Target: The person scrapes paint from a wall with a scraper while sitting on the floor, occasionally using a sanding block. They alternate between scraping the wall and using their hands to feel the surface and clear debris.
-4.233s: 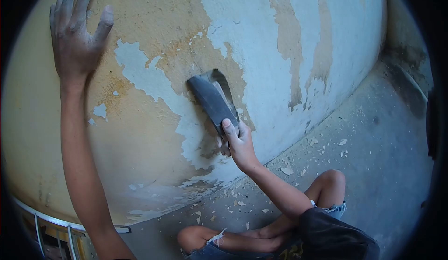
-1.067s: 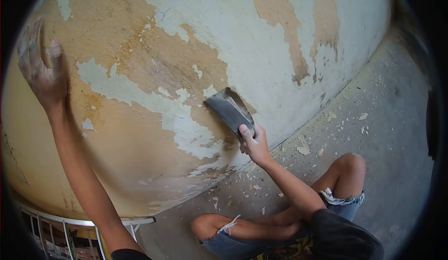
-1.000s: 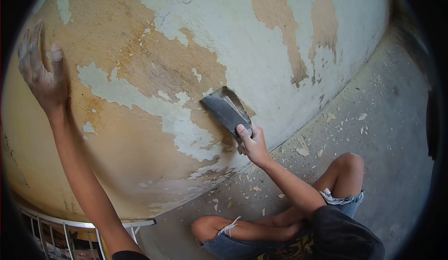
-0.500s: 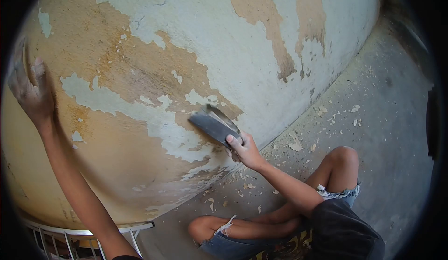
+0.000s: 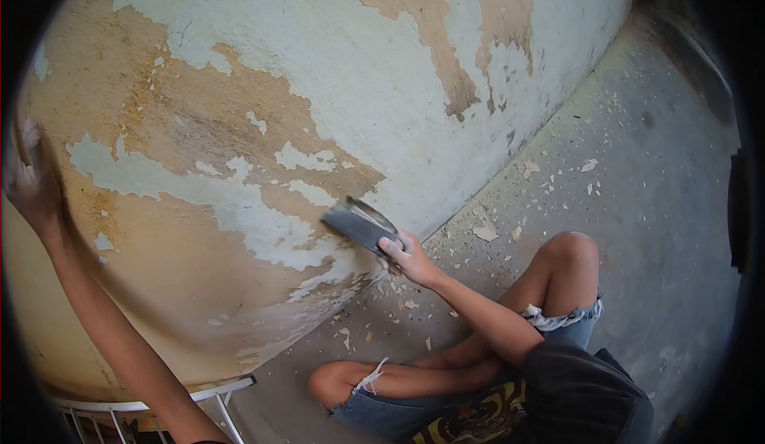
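My right hand (image 5: 410, 261) is closed round the near end of a dark grey flat scraper (image 5: 358, 225). The scraper's far end lies against the wall (image 5: 374, 101), at the edge of a patch where pale paint has come off and tan plaster shows. A curved strip stands along its upper side; its exact shape is blurred. At the far left, my left hand (image 5: 36, 181) rests on the wall with its fingers apart, holding nothing. Part of that hand fades into the dark edge of the view.
Paint flakes (image 5: 484, 229) litter the grey floor (image 5: 637, 205) along the wall's base. My bent legs (image 5: 570, 273) are on the floor at lower right. A white metal rack (image 5: 143, 406) stands at lower left beneath my left arm.
The view has shifted, so the wall patches sit further left. Against the wall, the scraper in my right hand has moved down and to the right. My left hand stays on the wall.
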Demonstrator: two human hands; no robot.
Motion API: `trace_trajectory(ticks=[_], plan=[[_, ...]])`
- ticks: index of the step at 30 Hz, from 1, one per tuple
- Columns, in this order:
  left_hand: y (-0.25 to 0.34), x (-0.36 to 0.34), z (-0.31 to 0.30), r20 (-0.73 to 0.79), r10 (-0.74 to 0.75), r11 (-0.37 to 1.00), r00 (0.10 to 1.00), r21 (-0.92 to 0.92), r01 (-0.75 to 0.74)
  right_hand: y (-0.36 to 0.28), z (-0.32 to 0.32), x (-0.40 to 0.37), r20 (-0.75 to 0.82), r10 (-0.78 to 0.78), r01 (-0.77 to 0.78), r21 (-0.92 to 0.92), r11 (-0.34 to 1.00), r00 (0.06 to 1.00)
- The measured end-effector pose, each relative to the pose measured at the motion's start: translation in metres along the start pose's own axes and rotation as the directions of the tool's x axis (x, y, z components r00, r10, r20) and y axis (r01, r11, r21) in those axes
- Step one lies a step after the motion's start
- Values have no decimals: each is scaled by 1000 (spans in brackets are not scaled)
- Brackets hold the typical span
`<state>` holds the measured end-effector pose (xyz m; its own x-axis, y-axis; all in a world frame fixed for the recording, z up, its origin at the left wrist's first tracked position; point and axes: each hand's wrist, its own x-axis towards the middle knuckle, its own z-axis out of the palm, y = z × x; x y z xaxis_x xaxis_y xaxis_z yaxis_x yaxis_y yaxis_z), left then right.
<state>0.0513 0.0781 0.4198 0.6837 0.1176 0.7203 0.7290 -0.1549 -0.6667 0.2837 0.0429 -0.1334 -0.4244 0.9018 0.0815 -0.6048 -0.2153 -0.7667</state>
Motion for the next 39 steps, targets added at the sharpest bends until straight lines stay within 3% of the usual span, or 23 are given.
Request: trace_trajectory(ticks=[1, 4, 5, 7, 10, 11, 13, 15, 20, 22, 23, 26, 28, 31, 33, 34, 37, 39], plan=[[-9, -3, -2, -3, -3, 1000, 1000, 4, 3, 16, -16, -12, -28, 75, -75, -4, 997, 997], [-33, -9, 0, 4, -65, 998, 998, 0, 65, 11, -18, -25, -77, 115, -114, 22, 993, 990], [-34, -9, 1, 27, -61, 998, 998, -10, 61, 10, -13, -12, -58, 70, -74, -67, 995, 996], [-36, -8, 1, 49, -52, 998, 997, -17, 53, -35, 13, 14, 26, -39, 40, -45, 998, 999], [-36, -7, 0, 56, -25, 1000, 998, 16, 24, -64, 31, 29, 33, -87, 89, -67, 994, 996], [-37, -7, 0, 57, -15, 999, 998, 35, 13, -59, 32, 23, -10, -105, 105, -50, 993, 994], [-37, -7, -2, 64, 1, 997, 998, 80, -6, -7, 3, 4, -20, 17, -17, -21, 1000, 1000], [-3, -1, -3, 35, -8, 998, 999, 55, 6, 34, -29, -24, -135, 108, -125, -123, 985, 985], [8, 5, -2, 28, 35, 997, 999, 62, -36, -8, 1, 4, -17, 73, -74, -121, 990, 997], [17, 4, 1, 15, 10, 1000, 1000, 15, -10, -50, 22, 22, 35, -74, 78, -139, 987, 997], [21, 5, 1, 13, -11, 1000, 1000, -27, 12, -50, 21, 22, 38, -79, 84, -143, 986, 996], [23, 11, -4, 17, 121, 991, 992, 60, -122, -14, -3, 5, 13, -51, 52, -100, 994, 999], [25, 10, -4, -3, 136, 986, 991, 94, -136, 30, -33, -20, -151, 99, -120, -137, 983, 984], [23, 12, -2, -37, 192, 975, 981, 122, -187, 21, -6, -22, -145, 76, -88, -78, 993, 986], [14, 5, -1, 10, -15, 999, 1000, 48, 15, -5, 22, -1, -99, 35, -44, -95, 994, 994], [10, 3, 0, 5, -19, 999, 1000, 46, 19, -17, 30, 10, -41, -34, 29, -121, 992, 999], [10, 7, -4, 46, -19, 998, 999, 66, 16, -27, 40, 15, -11, -16, 16, -38, 999, 1000], [17, 11, -6, 1, 115, 975, 993, 194, -113, 11, 18, -4, -44, 59, -62, -49, 997, 997]])
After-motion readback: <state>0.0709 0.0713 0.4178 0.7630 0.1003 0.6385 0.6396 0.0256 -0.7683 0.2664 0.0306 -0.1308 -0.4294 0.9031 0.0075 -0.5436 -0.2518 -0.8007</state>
